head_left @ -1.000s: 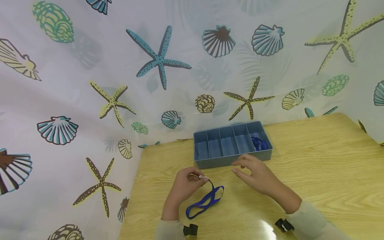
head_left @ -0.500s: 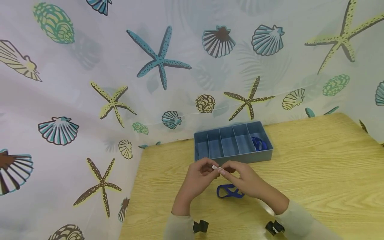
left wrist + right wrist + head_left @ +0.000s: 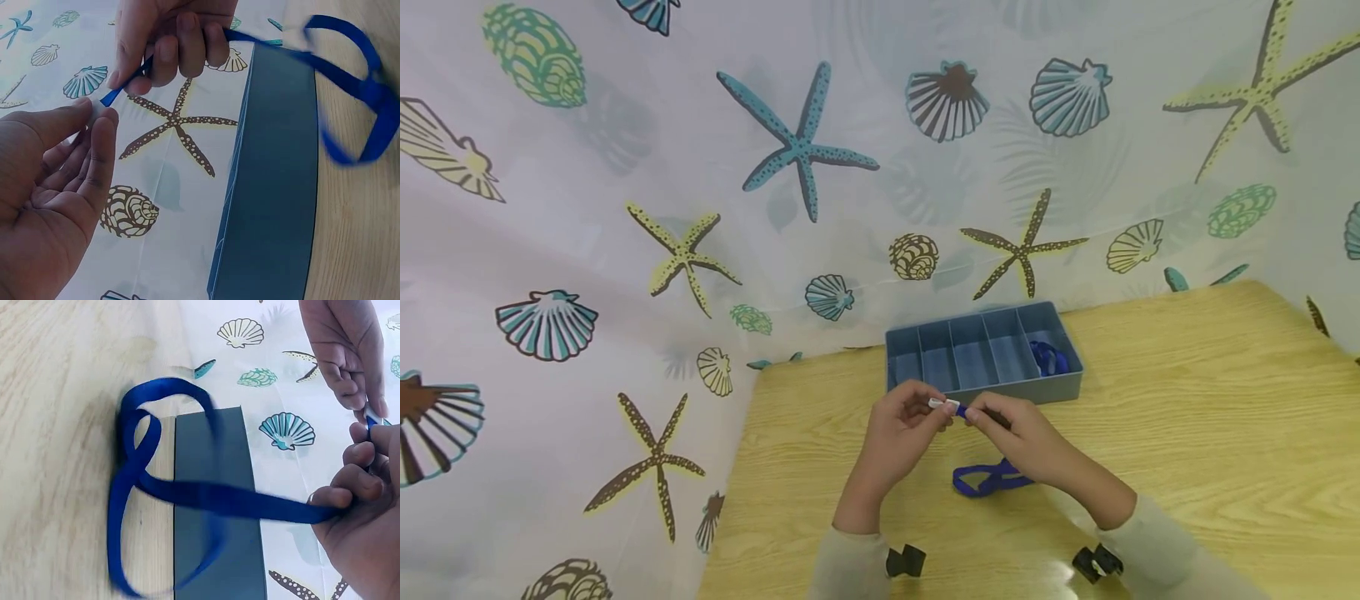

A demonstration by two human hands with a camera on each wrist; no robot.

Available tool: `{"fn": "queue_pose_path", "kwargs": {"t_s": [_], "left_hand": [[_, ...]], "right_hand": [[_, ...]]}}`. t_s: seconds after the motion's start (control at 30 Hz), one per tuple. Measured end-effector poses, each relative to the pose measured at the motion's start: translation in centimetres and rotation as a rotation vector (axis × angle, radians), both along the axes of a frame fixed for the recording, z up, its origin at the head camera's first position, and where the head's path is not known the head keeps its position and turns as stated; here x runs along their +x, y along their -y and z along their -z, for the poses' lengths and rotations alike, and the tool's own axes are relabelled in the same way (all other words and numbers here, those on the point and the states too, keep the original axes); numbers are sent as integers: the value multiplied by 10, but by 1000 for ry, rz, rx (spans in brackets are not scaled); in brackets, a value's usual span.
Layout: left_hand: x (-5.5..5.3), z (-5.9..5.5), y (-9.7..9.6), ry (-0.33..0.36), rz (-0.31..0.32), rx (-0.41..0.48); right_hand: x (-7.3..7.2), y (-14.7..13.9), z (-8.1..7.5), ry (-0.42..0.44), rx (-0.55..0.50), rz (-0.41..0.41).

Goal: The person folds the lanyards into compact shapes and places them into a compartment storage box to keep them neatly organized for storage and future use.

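Observation:
A blue lanyard (image 3: pixel 231 501) with a small white clip (image 3: pixel 938 403) at its end is between my two hands in front of the box. My left hand (image 3: pixel 891 437) pinches the white clip between thumb and fingertips. Close beside it, my right hand (image 3: pixel 1030 442) grips the blue strap just past the clip. In the left wrist view a short taut stretch of strap (image 3: pixel 122 87) runs between the two hands. The rest of the lanyard hangs in a twisted loop below my right hand, blurred in both wrist views.
Behind my hands stands a grey-blue box (image 3: pixel 1030 389) divided into several compartments. Its rightmost compartment holds another bundle of blue strap (image 3: pixel 1049 358). The wood-grain table (image 3: pixel 1210 400) extends to the right, and a shell-and-starfish cloth (image 3: pixel 865 225) hangs behind and at the left.
My right hand has come over to the left hand and taken hold of the strap by the clip. Both hands have risen slightly toward the box, and the loop has shifted right.

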State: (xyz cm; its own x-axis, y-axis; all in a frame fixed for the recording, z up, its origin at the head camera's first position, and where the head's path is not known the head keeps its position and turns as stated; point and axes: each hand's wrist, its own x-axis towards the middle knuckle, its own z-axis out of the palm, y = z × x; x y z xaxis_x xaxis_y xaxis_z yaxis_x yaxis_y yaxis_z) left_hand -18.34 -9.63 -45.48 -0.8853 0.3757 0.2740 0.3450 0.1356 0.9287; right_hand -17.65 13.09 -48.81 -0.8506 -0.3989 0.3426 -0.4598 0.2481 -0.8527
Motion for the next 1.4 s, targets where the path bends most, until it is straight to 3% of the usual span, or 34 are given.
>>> {"fn": "queue_pose_path", "kwargs": {"t_s": [0.3,0.7,1.0,1.4], "left_hand": [[-3,-7,1,-32,-71,78],[-7,-14,12,20,-104,148],[-13,-15,28,-8,-194,164],[-16,-11,44,15,-321,227]], "right_hand": [[-1,-12,-10,-7,-12,36],[-4,-32,-24,4,39,70],[-7,-50,-31,2,79,102],[-10,-66,-30,-3,113,123]]}}
